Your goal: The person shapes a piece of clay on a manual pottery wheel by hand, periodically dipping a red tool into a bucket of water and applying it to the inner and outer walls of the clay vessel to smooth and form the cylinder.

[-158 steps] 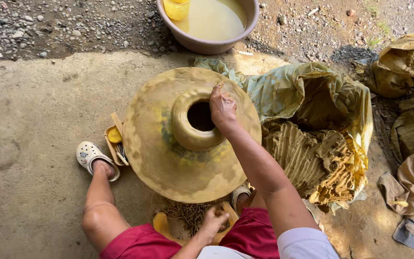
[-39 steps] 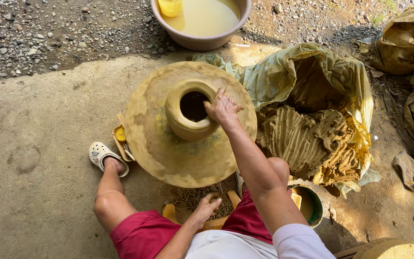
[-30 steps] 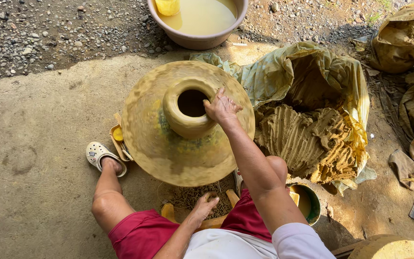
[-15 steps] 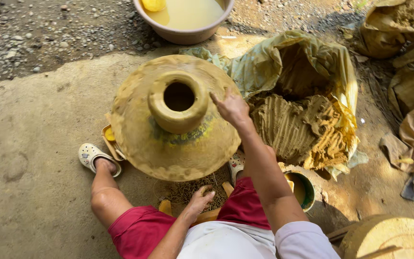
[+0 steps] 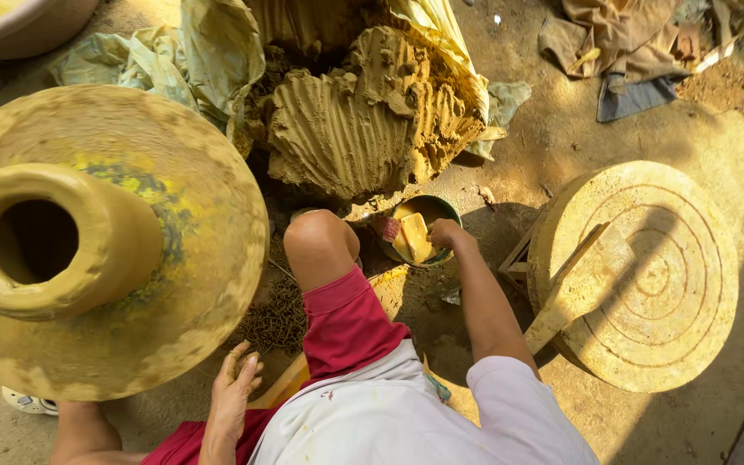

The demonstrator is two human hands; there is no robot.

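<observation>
Since half a second ago the right hand (image 5: pixel 448 232) has left the rim of the clay pot (image 5: pixel 45 241) and swung over to the small bowl (image 5: pixel 424 228) at about two o'clock from the knee, and the view has turned right so that the pot and wheel now sit at nine o'clock.

That bowl stands on the ground just below the big lump of clay (image 5: pixel 363 120), touching its lower edge, and it holds yellowish water and a pale yellow piece (image 5: pixel 412 237). Fingers of the right hand curl over the bowl's right rim, beside the yellow piece; whether they grip it cannot be told.

At three o'clock from the bowl a round clay-coated disc (image 5: pixel 639 271) lies flat with a wooden paddle (image 5: pixel 579 288) across its left edge, and only a narrow strip of ground is open between bowl and disc. The bent knee (image 5: pixel 319 241) closes the bowl's left side.

Near six o'clock the left hand (image 5: pixel 234 392) rests loosely open, fingers spread, by the lower edge of the potter's wheel (image 5: pixel 182 284), which carries the open-mouthed pot. Rumpled cloth (image 5: pixel 622 52) lies at one o'clock.
</observation>
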